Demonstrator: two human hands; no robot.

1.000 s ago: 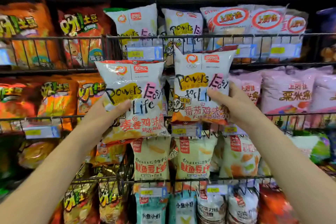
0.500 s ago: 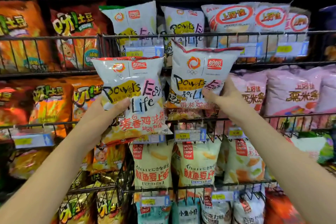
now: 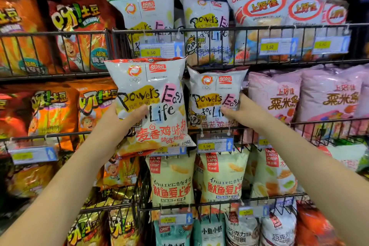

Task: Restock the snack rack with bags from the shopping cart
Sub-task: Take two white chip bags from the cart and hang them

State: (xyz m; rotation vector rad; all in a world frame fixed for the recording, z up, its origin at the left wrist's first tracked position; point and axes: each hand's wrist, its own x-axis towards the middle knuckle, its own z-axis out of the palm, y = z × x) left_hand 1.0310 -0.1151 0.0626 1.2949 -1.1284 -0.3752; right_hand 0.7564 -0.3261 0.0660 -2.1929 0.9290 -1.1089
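My left hand (image 3: 117,124) grips a white "Powers Easy for Life" snack bag (image 3: 151,94) by its lower left side, held in front of the second wire shelf (image 3: 319,121) of the snack rack. My right hand (image 3: 242,113) grips a second white bag (image 3: 214,94) of the same brand at its right edge. That bag's bottom sits behind the shelf's front rail, between the left bag and the pink bags. The shopping cart is out of view.
The top shelf (image 3: 259,28) holds more white bags and red-ringed bags. Orange potato-stick bags (image 3: 54,112) fill the left rack. Pink bags (image 3: 329,94) stand to the right. Pale green crisp bags (image 3: 171,181) sit on the shelf below. Price tags (image 3: 214,145) hang on the rails.
My right hand has lowered its bag down into the second shelf, behind the rail. The left hand's bag has stayed about where it was, in front of the rack.
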